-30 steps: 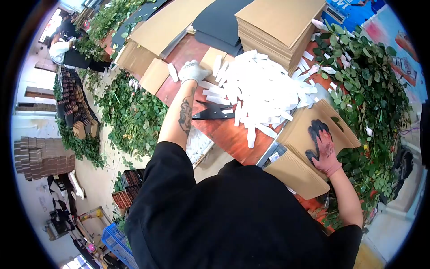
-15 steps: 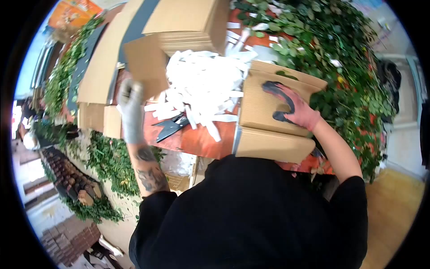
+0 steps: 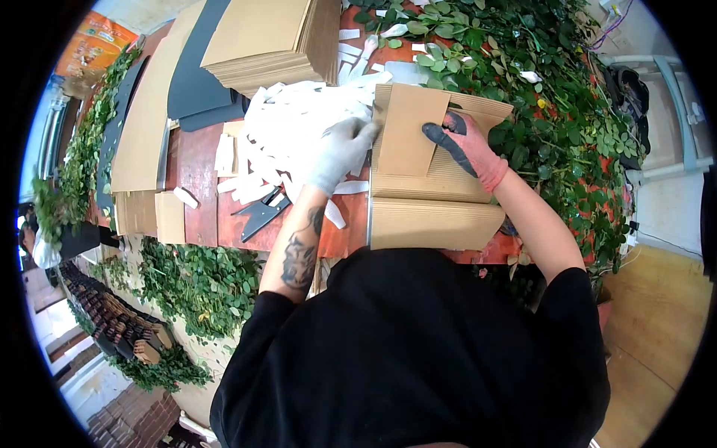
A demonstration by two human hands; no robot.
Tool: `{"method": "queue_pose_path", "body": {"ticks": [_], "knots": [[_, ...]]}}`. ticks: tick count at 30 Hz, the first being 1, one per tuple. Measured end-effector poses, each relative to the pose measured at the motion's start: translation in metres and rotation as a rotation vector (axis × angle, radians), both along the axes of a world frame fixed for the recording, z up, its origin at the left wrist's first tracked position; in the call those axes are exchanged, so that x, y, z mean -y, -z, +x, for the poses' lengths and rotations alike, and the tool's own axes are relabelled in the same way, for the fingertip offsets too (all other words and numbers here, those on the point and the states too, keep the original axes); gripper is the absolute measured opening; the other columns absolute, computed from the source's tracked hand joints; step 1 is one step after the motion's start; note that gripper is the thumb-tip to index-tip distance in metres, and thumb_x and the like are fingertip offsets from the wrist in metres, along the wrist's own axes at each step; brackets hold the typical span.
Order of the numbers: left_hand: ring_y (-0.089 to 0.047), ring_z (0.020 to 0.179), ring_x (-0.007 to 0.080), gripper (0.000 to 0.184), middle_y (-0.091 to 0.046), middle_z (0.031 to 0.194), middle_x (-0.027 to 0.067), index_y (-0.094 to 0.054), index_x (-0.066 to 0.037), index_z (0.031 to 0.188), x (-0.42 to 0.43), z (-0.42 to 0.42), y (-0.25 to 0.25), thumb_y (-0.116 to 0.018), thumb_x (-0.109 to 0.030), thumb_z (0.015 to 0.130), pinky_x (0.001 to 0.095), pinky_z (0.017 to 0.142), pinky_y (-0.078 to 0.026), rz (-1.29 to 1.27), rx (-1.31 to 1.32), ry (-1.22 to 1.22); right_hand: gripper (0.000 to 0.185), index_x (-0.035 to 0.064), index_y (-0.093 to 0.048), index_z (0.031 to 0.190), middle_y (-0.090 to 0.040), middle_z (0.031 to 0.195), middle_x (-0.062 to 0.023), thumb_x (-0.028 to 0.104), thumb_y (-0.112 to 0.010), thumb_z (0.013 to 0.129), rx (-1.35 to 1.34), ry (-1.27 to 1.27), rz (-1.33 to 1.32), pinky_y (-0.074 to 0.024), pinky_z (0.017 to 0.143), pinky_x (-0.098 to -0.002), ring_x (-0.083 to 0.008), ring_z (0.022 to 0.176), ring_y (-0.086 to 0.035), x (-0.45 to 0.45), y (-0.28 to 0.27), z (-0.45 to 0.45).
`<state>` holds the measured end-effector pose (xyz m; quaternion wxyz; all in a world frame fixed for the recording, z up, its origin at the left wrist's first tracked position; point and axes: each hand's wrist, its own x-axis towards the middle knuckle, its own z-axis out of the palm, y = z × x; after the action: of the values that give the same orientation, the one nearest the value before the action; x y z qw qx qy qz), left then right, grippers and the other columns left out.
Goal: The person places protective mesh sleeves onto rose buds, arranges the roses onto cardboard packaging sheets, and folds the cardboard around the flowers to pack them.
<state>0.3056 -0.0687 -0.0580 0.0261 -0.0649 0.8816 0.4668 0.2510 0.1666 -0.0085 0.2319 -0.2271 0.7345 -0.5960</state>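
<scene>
A flat cardboard piece (image 3: 409, 131) lies over a ribbed corrugated cardboard sheet (image 3: 463, 187), which is folded in panels in front of me. My right hand (image 3: 467, 145), in a pink glove with black fingers, holds the flat piece at its right edge, thumb on top. Beside the left edge of the cardboard, my left hand (image 3: 337, 155) in a pale glove has its fingers curled together; whatever is in them is hidden. It is over the edge of a heap of white strips (image 3: 291, 119). Black scissors (image 3: 263, 215) rest on the red tabletop (image 3: 196, 160) below the heap.
A tall stack of cardboard sheets (image 3: 258, 37) stands at the back, with black sheets (image 3: 198, 82) beside it. Leafy green stems (image 3: 560, 97) cover the table's right side. More foliage (image 3: 198, 284) lies lower left, and a long cardboard sheet (image 3: 142, 127) is at left.
The flat cardboard piece has moved from my left hand's side, right onto the corrugated sheet. My left hand came right to the sheet's edge, and my right hand has taken hold of the piece.
</scene>
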Motion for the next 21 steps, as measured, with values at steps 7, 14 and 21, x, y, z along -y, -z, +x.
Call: {"method": "queue_pose_path", "body": {"ticks": [7,14,21], "knots": [[-0.064,0.066,0.0246,0.040,-0.067,0.072,0.0146,-0.068,0.001,0.082,-0.016,-0.011,-0.019,-0.058,-0.038,0.087,0.0361,0.068,-0.049,-0.009,0.169,0.008,0.027,0.0022,-0.065,0.101,-0.064,0.081,-0.0020,0.026,-0.065,0.087,0.385,-0.008,0.028,-0.0454,0.058,-0.0206,-0.0051,0.070,-0.057,-0.025,-0.052,0.009],[-0.063,0.066,0.0232,0.042,-0.067,0.071,0.0129,-0.068,0.002,0.080,-0.018,-0.013,-0.007,-0.059,-0.039,0.087,0.0352,0.068,-0.049,0.022,0.123,-0.032,0.028,0.0035,-0.062,0.098,-0.060,0.070,0.0009,0.027,-0.068,0.083,0.506,0.013,0.166,-0.0360,0.041,-0.0167,-0.0054,0.053,-0.054,-0.022,-0.025,0.007],[-0.064,0.083,0.0298,0.038,-0.066,0.091,0.0175,-0.065,0.000,0.096,-0.017,0.018,-0.042,-0.062,-0.034,0.082,0.0390,0.076,-0.049,-0.279,-0.162,0.050,0.029,0.0023,-0.061,0.093,-0.059,0.064,-0.0020,0.026,-0.071,0.079,0.384,0.093,0.433,-0.0395,0.038,-0.0207,-0.0093,0.045,-0.054,-0.012,-0.010,-0.007]]}}
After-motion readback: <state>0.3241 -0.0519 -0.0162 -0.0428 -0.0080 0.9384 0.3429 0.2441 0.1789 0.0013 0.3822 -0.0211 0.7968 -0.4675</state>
